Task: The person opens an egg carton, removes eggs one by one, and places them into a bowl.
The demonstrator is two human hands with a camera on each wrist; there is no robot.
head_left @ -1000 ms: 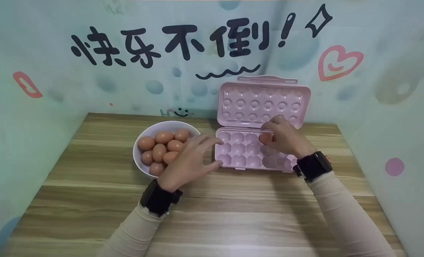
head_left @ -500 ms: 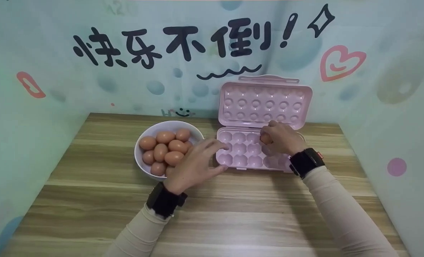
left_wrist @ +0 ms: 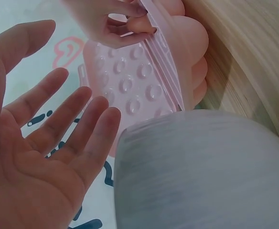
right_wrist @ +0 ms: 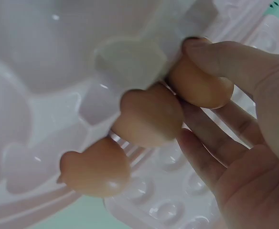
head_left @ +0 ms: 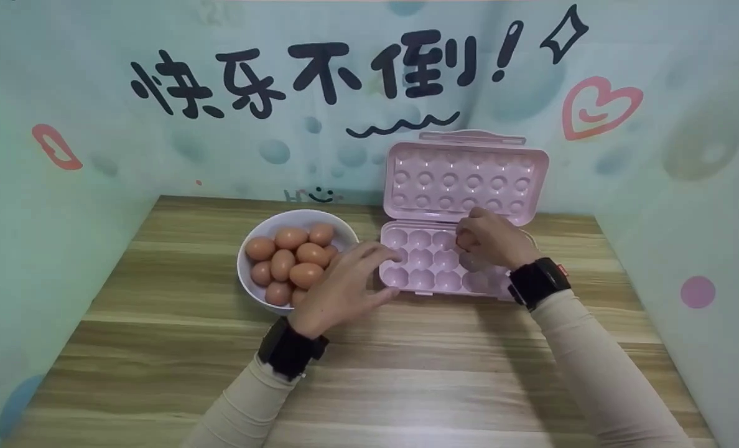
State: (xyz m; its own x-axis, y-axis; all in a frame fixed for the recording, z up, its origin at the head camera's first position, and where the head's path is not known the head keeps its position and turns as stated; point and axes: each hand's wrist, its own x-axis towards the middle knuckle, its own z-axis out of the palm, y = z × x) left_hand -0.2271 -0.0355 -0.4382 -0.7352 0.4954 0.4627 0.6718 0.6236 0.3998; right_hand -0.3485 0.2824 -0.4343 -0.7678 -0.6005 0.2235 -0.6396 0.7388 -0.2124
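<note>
My right hand (head_left: 497, 239) pinches a brown egg (right_wrist: 201, 83) between thumb and fingers, in the back row of a pink egg box (head_left: 420, 260). Beside it in that row, the right wrist view shows two more eggs, one in the middle (right_wrist: 151, 117) and one farther along (right_wrist: 96, 169); in the head view my hand covers them. My left hand (head_left: 344, 289) hovers with relaxed, spread fingers over the right side of a white bowl (head_left: 243, 274) of brown eggs (head_left: 282, 266). Its fingertips reach the box's left edge; it holds nothing.
The box's lid (head_left: 466, 180) stands raised at the back, near a printed backdrop (head_left: 282, 149). Several cups on the box's left side hold no egg. Wood-grain tabletop (head_left: 407, 373) stretches in front of both containers.
My left hand has shifted slightly right, toward the egg box. The right wrist has swung a little left while its fingers stay at the back row; less of the pinched egg shows.
</note>
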